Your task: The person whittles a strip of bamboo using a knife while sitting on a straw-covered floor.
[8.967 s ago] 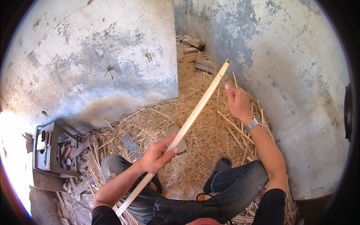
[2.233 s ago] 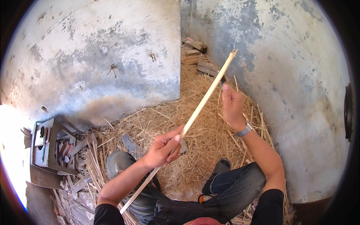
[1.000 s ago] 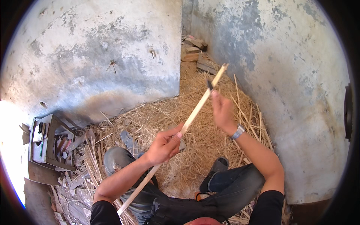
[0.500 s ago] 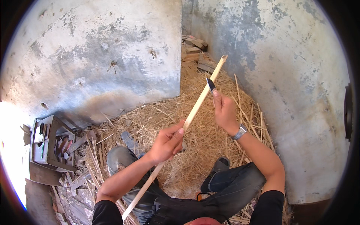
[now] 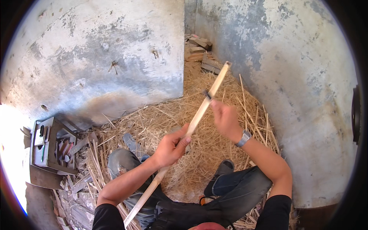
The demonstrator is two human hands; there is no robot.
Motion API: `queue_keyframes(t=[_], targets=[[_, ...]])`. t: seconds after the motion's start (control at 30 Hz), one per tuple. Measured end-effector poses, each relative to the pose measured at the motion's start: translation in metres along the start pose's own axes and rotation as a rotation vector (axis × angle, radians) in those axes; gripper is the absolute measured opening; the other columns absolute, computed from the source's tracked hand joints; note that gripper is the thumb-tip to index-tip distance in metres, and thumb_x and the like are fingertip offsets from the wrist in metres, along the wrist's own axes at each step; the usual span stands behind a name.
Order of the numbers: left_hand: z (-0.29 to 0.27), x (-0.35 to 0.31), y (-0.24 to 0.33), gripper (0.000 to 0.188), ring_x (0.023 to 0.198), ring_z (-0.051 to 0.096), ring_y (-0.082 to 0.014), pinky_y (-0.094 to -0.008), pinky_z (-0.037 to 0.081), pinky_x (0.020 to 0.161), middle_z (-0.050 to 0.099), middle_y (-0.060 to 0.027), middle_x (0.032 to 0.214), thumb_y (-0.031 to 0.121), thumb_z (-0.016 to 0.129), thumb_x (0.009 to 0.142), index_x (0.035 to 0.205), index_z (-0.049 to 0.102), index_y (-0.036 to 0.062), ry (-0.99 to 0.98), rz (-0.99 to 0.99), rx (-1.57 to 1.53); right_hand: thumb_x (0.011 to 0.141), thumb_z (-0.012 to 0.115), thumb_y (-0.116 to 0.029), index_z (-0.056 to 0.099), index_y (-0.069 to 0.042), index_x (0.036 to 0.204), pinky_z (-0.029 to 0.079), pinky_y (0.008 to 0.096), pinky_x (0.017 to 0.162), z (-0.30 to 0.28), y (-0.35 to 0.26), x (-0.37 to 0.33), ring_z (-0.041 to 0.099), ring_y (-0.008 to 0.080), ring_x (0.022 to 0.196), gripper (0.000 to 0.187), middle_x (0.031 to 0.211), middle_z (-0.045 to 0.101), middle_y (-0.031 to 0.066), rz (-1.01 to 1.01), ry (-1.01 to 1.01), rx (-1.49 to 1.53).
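A long pale strip, bamboo or wood, [image 5: 199, 114] runs slantwise from near my lap up to the far right. My left hand [image 5: 171, 148] is closed around it at about its middle, thumb along the top. My right hand [image 5: 227, 119] is closed on a small dark-bladed knife [image 5: 208, 94]. The blade lies across the strip, between my left hand and the far end; motion blurs it. My right fingers hide the knife's handle. A metal-banded watch [image 5: 244, 138] is on my right wrist.
Straw-like shavings [image 5: 184, 168] cover the floor between my legs. A grey wooden box [image 5: 46, 143] with tools and scraps stands at the left. Wood blocks [image 5: 201, 48] lie in the far corner. Worn walls [image 5: 126, 50] rise ahead and on the right [image 5: 306, 96]. Loose strips lie along both sides.
My right hand has drawn the knife down along the strip, nearer to my left hand. The strip's far end has dipped slightly. My left hand keeps its grip in nearly the same place.
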State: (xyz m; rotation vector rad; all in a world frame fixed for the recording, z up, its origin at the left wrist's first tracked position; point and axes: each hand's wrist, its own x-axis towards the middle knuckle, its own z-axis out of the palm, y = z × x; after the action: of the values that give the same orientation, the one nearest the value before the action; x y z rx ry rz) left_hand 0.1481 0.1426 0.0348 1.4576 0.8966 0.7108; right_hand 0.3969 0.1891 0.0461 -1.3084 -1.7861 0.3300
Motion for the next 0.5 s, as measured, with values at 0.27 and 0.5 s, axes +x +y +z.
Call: queue_keyframes(t=[0.27, 0.5], targets=[[-0.004, 0.012, -0.009, 0.054, 0.049, 0.046, -0.0031, -0.0242, 0.036, 0.045, 0.052, 0.0052, 0.062, 0.021, 0.063, 0.107, 0.155, 0.047, 0.0003, 0.107, 0.105, 0.078, 0.111, 0.050, -0.034, 0.073, 0.001, 0.090, 0.037, 0.0389, 0.043, 0.018, -0.011, -0.012, 0.047, 0.0198, 0.039, 0.046, 0.050, 0.051, 0.0076, -0.107, -0.159, 0.044], [0.003, 0.009, -0.002, 0.057, 0.047, 0.048, -0.0033, -0.0252, 0.039, 0.043, 0.054, 0.0028, 0.060, 0.023, 0.065, 0.106, 0.156, 0.046, 0.0031, 0.041, -0.013, 0.058, 0.111, 0.050, -0.036, 0.075, -0.001, 0.095, 0.038, 0.0402, 0.044, -0.006, 0.010, 0.001, 0.048, 0.0204, 0.041, 0.046, 0.051, 0.052, 0.0078, 0.031, 0.026, -0.006]])
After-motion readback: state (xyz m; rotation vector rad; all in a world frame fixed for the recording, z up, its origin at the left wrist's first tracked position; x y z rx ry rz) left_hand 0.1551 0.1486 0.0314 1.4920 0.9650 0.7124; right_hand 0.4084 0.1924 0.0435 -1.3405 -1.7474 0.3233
